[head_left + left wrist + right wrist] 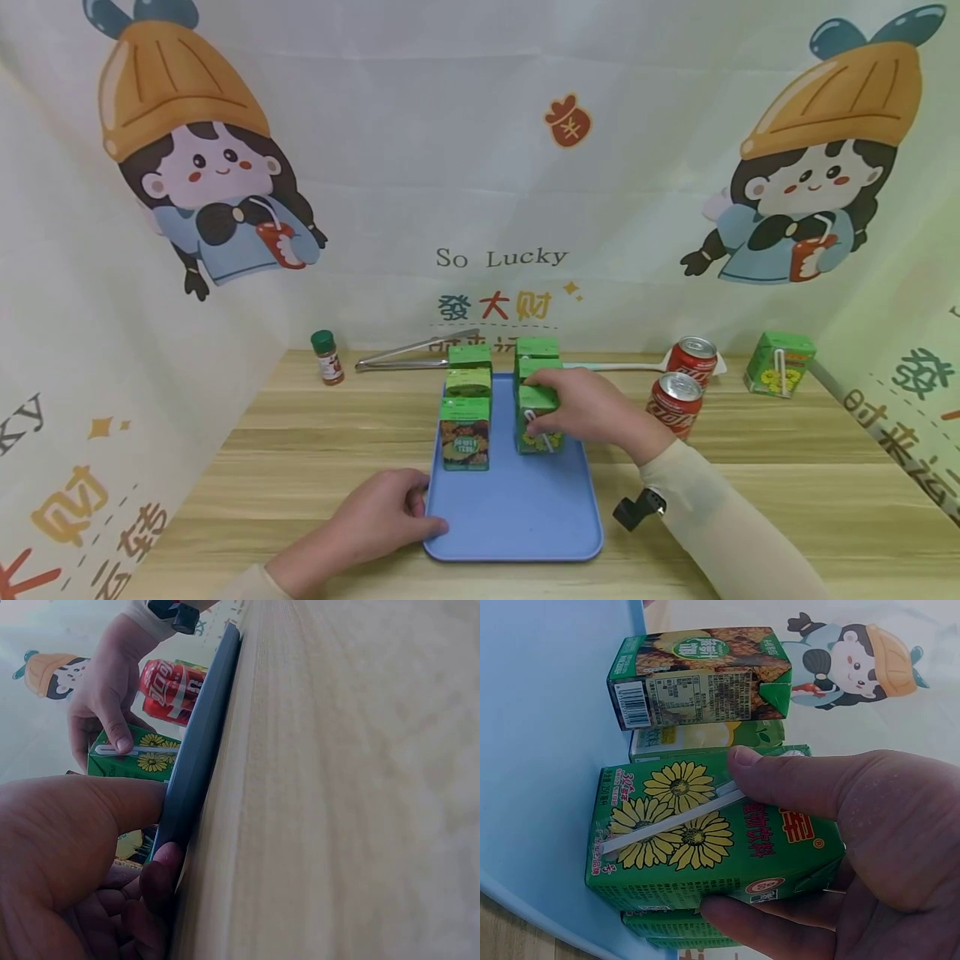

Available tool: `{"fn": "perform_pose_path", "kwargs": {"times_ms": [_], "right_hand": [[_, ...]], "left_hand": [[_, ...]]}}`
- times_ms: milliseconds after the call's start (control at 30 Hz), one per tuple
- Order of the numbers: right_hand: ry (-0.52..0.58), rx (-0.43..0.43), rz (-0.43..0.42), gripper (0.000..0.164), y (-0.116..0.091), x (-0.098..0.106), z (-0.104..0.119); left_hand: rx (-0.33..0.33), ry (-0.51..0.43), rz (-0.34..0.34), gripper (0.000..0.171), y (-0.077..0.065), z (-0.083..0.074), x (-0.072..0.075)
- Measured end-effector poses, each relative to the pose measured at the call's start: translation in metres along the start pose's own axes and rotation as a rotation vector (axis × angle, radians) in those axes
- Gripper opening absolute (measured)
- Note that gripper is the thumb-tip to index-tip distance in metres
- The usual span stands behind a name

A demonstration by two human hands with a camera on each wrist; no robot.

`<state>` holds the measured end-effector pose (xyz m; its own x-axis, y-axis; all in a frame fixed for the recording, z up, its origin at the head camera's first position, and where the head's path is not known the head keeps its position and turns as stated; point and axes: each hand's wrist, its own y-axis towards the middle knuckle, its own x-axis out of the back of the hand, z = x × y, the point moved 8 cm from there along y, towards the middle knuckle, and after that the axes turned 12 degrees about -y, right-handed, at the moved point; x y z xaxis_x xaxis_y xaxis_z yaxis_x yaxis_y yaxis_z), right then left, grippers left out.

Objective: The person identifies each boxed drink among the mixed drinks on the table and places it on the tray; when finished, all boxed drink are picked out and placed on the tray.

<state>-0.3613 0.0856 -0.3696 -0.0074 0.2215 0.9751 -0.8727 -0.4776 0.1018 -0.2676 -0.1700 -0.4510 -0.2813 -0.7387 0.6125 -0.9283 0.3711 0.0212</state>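
Observation:
A blue tray (517,517) lies on the wooden table, bearing two columns of green drink cartons. My right hand (588,406) grips the front carton of the right column, a drink carton (682,840) with yellow daisies and a white straw. It stands upright on the tray, thumb on its straw side, fingers round the other side. My left hand (386,510) pinches the tray's left edge; in the left wrist view, the thumb is over the rim and fingertips (161,870) curl underneath. A brown-and-green drink carton (465,442) heads the left column, with more cartons behind it.
Two red soda cans (675,402) stand right of the tray, near another daisy carton (780,364). Metal tongs (408,364) and a white-handled utensil (615,367) lie along the back. A green-capped spice jar (327,358) stands at the back left. A printed cloth (495,167) hangs behind.

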Motion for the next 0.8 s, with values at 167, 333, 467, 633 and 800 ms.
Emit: {"fn": "perform_pose_path", "kwargs": {"times_ms": [167,333,467,633,800], "right_hand": [[-0.005,0.001,-0.001,0.068,0.0001,0.0007,0.0007],[-0.003,-0.005,-0.005,0.068,-0.0004,0.0026,0.0008],[0.006,-0.006,-0.012,0.066,0.0,0.0047,0.0017],[0.008,0.0,-0.018,0.064,0.0008,0.0067,0.0027],[0.013,0.012,-0.016,0.061,0.0005,0.0088,0.0037]], "left_hand": [[-0.004,0.003,0.005,0.034,-0.0004,-0.0009,0.0003],[-0.005,0.002,0.008,0.034,0.0,-0.0018,0.0006],[-0.011,0.002,0.0,0.034,-0.0005,-0.0025,0.0015],[-0.022,-0.002,-0.003,0.034,-0.0008,-0.0027,0.0017],[-0.017,-0.006,0.002,0.034,-0.0004,-0.0025,0.0008]]}}
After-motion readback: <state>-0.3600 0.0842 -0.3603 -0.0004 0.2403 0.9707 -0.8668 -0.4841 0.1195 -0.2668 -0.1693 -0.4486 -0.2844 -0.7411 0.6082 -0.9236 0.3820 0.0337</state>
